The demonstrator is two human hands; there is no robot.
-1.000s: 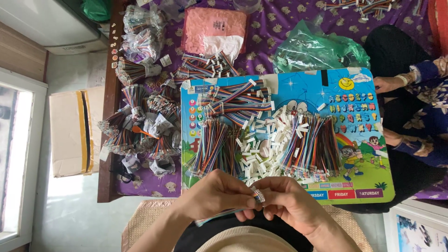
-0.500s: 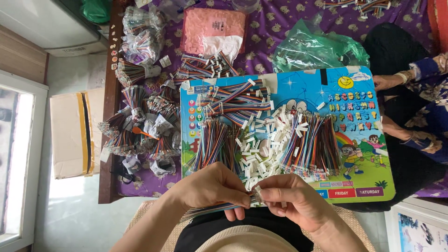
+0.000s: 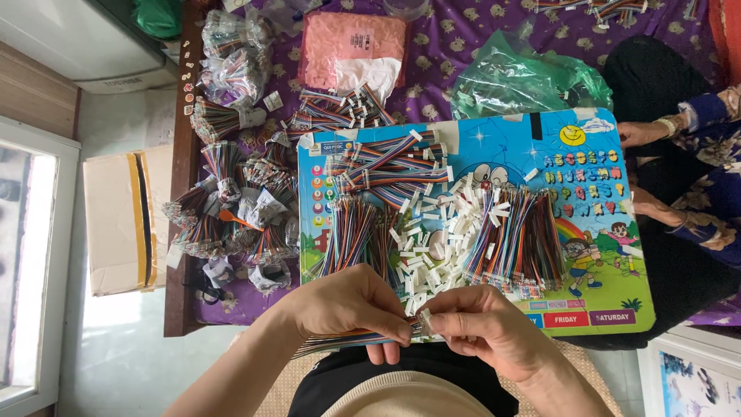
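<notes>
My left hand (image 3: 351,307) pinches a flat multicoloured ribbon cable (image 3: 340,340) that trails left under my wrist. My right hand (image 3: 482,324) grips a small white plastic connector (image 3: 425,320) at the cable's end, fingertips of both hands meeting there. Just beyond my hands lies a blue cartoon-printed board (image 3: 587,162). On it are a loose heap of white connectors (image 3: 432,239) and bundles of coloured ribbon cables to the left (image 3: 359,232) and right (image 3: 517,232) of the heap.
Bagged and tied cable bundles (image 3: 231,208) crowd the purple cloth at left. A pink packet (image 3: 351,50) and a green plastic bag (image 3: 525,77) lie at the back. Another person's hands and patterned sleeve (image 3: 695,154) sit at right. A cardboard box (image 3: 123,220) stands on the floor.
Both hands have slid a little toward me and down, and the cable now stretches out flat to the left from the connector.
</notes>
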